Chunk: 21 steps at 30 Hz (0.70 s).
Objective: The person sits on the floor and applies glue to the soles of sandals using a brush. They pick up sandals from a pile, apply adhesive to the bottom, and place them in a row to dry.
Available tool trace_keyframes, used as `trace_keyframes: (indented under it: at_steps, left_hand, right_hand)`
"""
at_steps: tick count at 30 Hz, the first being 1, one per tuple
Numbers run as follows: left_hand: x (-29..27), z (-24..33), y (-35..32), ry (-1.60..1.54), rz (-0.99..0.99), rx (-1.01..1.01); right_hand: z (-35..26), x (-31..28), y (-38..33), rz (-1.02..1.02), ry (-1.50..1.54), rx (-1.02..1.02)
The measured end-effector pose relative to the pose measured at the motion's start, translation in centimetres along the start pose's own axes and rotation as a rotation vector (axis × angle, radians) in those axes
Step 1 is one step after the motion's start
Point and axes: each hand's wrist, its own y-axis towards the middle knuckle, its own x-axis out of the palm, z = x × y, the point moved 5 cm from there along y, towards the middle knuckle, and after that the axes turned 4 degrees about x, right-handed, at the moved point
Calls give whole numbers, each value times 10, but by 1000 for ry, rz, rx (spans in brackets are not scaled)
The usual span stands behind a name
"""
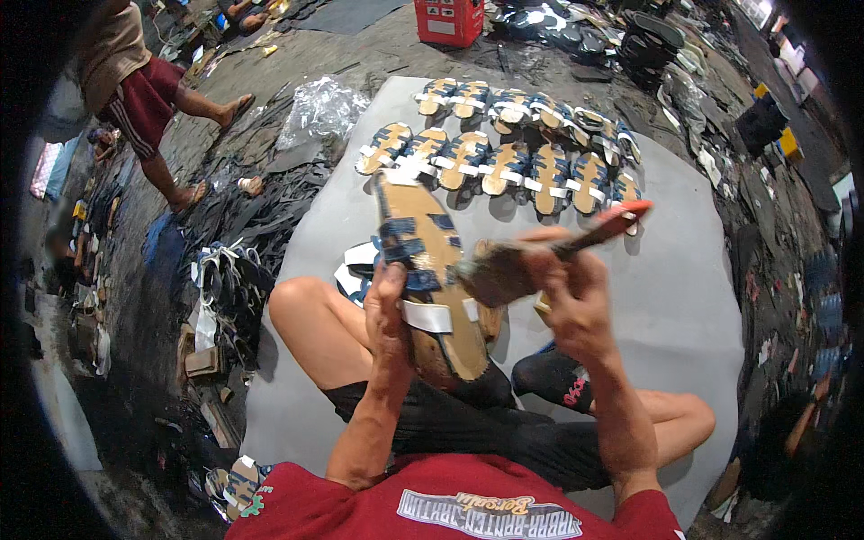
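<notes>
My left hand (387, 310) grips a sandal (463, 346) by its side, raised above my lap. The sandal has a tan insole, navy straps and a white strap, and its sole stands tilted toward me. In my right hand (576, 301) is what looks like a wide brush (499, 273), brown at the head with a red-tipped handle, blurred by motion. The brush head is right beside the sandal's navy straps; whether it touches them I cannot tell. Behind my left hand, another sandal (353, 279) with white and navy straps is partly hidden.
Rows of similar sandals (549, 178) lie on the grey mat (679, 270) where I sit cross-legged. Clear plastic (324, 112) and dark scraps cover the floor at the left, where a person (148, 99) stands. A red container (448, 22) is at the far edge.
</notes>
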Motion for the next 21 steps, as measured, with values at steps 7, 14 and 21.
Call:
trace_keyframes:
  at_steps: [7,14,21]
  left_hand:
    - [-16,5,9,-95,51,-39]
    - [11,-4,-7,-54,17,-78]
    - [0,-11,-19,-126,-26,-99]
  right_hand:
    - [-1,15,-51,-236,-64,90]
    - [-9,38,-28,-278,-419,-259]
    - [30,16,-44,-203,-108,51]
